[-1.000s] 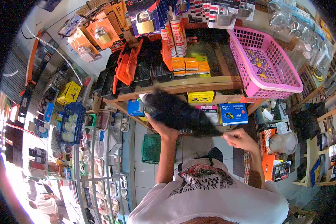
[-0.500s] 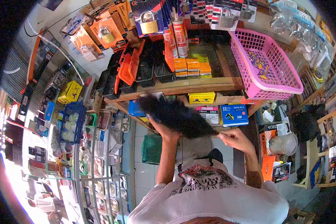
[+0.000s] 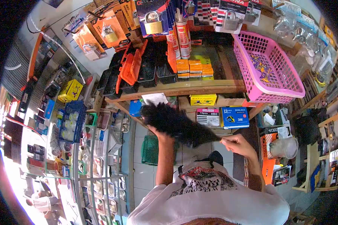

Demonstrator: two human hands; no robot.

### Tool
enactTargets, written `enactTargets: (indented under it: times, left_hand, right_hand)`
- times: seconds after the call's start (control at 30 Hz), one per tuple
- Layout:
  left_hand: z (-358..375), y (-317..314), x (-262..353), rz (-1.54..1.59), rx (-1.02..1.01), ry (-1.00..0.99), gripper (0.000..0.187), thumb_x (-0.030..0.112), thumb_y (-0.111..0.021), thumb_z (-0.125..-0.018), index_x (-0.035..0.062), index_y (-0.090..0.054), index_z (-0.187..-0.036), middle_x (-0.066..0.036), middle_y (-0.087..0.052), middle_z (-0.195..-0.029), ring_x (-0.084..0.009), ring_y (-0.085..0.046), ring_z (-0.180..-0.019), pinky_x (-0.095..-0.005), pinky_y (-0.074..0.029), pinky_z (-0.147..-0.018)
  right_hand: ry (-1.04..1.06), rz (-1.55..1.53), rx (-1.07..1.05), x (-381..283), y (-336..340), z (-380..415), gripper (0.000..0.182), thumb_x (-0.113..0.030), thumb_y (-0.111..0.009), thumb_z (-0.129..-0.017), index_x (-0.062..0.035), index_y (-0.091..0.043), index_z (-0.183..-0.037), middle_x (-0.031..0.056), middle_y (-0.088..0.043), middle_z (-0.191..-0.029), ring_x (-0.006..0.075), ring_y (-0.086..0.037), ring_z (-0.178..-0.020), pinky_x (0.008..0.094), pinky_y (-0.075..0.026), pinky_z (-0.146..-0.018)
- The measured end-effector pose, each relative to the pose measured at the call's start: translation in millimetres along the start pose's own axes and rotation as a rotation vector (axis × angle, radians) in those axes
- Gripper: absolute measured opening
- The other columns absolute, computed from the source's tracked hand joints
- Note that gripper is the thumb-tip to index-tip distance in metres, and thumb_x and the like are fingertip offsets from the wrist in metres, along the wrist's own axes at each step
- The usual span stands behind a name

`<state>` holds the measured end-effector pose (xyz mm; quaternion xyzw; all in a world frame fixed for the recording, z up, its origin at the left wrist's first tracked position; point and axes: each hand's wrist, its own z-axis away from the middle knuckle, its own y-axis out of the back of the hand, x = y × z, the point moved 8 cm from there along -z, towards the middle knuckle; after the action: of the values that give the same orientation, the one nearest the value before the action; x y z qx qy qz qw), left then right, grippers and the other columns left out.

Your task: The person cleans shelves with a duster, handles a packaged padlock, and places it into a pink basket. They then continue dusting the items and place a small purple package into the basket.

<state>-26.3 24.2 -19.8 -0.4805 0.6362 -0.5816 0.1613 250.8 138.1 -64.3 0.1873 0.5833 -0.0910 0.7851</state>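
A fluffy black duster [image 3: 180, 125] spans the space between my hands, in front of the wooden shelf. At its narrow right end, my right hand [image 3: 238, 145] is closed around the handle. My left hand [image 3: 159, 134] is beneath the wide left end, touching it; the dark fluff hides its fingers. Just behind the duster, on the lower shelf, are a pink and white box [image 3: 208, 117], a blue box [image 3: 235, 117] and a yellow box [image 3: 203, 99].
A pink basket [image 3: 279, 90] stands at the shelf's right, near small orange boxes [image 3: 195, 68] and black bins [image 3: 146, 77]. Packaged padlocks [image 3: 153, 23] hang above. A glass display rack [image 3: 77, 161] is on the left. A green basket [image 3: 150, 150] sits on the tiled floor.
The duster's fluff has shifted slightly right and down and looks less blurred. A white paper behind its left end shows more. The view has shifted a little.
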Motion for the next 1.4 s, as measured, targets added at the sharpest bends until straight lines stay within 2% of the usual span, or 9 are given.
enactTargets:
  times: [0.07, 0.33, 0.4, 0.47, 0.67, 0.8, 0.93, 1.07, 1.4]
  left_hand:
    - [-3, -9, 3, 0.045, 0.309, 0.084, 0.067, 0.067, -0.033, -0.093, 0.0121, -0.058, -0.123, -0.012, -0.064, -0.118, -0.0318, -0.061, -0.108, -0.0496, -0.046, -0.099]
    - [-2, 3, 5, 0.081, 0.414, 0.071, 0.073, 0.071, -0.033, -0.091, 0.0082, -0.059, -0.12, -0.013, -0.061, -0.12, -0.0331, -0.057, -0.116, -0.053, -0.046, -0.099]
    - [0, 17, -1, 0.04, 0.077, 0.126, 0.075, 0.072, -0.035, -0.09, 0.0082, -0.06, -0.121, -0.012, -0.063, -0.119, -0.0329, -0.059, -0.112, -0.0519, -0.048, -0.096]
    - [-2, 6, 2, 0.012, 0.411, 0.093, 0.075, 0.071, -0.034, -0.091, 0.0084, -0.059, -0.124, -0.012, -0.063, -0.12, -0.0324, -0.061, -0.109, -0.0507, -0.049, -0.095]
    - [-3, 14, 6, -0.058, 0.436, 0.039, 0.075, 0.07, -0.034, -0.091, 0.0092, -0.058, -0.128, -0.011, -0.063, -0.122, -0.0328, -0.06, -0.111, -0.0505, -0.047, -0.098]
    - [-16, 39, 3, -0.039, 0.203, 0.055, 0.077, 0.071, -0.032, -0.09, 0.0115, -0.055, -0.133, -0.012, -0.061, -0.127, -0.0347, -0.057, -0.117, -0.0508, -0.042, -0.103]
    - [-5, 30, 0, 0.015, 0.416, 0.106, 0.076, 0.07, -0.03, -0.091, 0.0123, -0.053, -0.136, -0.012, -0.06, -0.128, -0.034, -0.057, -0.115, -0.0514, -0.041, -0.104]
    - [-11, 40, 9, -0.097, 0.316, -0.038, 0.075, 0.068, -0.037, -0.092, 0.0111, -0.05, -0.139, -0.011, -0.053, -0.138, -0.0318, -0.05, -0.127, -0.049, -0.036, -0.109]
    - [11, -8, 18, -0.036, 0.436, 0.048, 0.065, 0.065, -0.037, -0.094, 0.0116, -0.055, -0.127, -0.009, -0.063, -0.118, -0.0302, -0.063, -0.104, -0.047, -0.052, -0.09]
  right_hand:
    - [-0.007, -0.017, -0.015, 5, 2, 3, 0.032, -0.029, -0.057, -0.1, 0.0, -0.069, -0.102, -0.004, -0.052, -0.063, 0.0025, -0.043, -0.055, 0.0212, -0.034, -0.048]
    - [-0.118, 0.01, -0.13, 13, 11, 14, 0.031, -0.032, -0.057, -0.1, -0.0033, -0.07, -0.1, -0.0056, -0.053, -0.066, 0.003, -0.047, -0.059, 0.022, -0.037, -0.051]
    - [-0.101, -0.001, -0.048, 15, 16, 13, 0.031, -0.032, -0.057, -0.1, -0.0032, -0.069, -0.098, -0.0054, -0.053, -0.066, 0.0031, -0.046, -0.058, 0.0224, -0.037, -0.051]
    - [-0.085, 0.018, -0.032, 15, 18, 11, 0.031, -0.032, -0.057, -0.1, -0.0029, -0.069, -0.098, -0.0053, -0.052, -0.065, 0.0033, -0.046, -0.058, 0.0228, -0.037, -0.051]
    - [-0.052, 0.043, -0.01, 5, 17, 11, 0.031, -0.031, -0.057, -0.1, -0.0023, -0.069, -0.097, -0.0052, -0.052, -0.063, 0.0037, -0.046, -0.058, 0.024, -0.037, -0.051]
    - [-0.021, 0.062, -0.024, 0, 12, 10, 0.032, -0.03, -0.057, -0.1, -0.0011, -0.069, -0.096, -0.005, -0.052, -0.063, 0.0034, -0.045, -0.058, 0.0243, -0.037, -0.052]
    - [-0.026, 0.006, 0.004, -1, 5, 4, 0.031, -0.029, -0.057, -0.1, 0.0001, -0.069, -0.097, -0.0046, -0.052, -0.064, 0.0033, -0.045, -0.058, 0.0243, -0.037, -0.052]
    - [-0.021, 0.016, -0.026, -4, -2, -1, 0.031, -0.028, -0.057, -0.1, 0.0003, -0.069, -0.095, -0.0045, -0.052, -0.064, 0.0037, -0.044, -0.058, 0.0244, -0.038, -0.052]
    - [-0.01, -0.042, -0.06, -1, -34, -14, 0.034, -0.03, -0.053, -0.102, -0.0014, -0.068, -0.093, -0.0051, -0.049, -0.06, 0.0014, -0.038, -0.049, 0.0206, -0.03, -0.044]
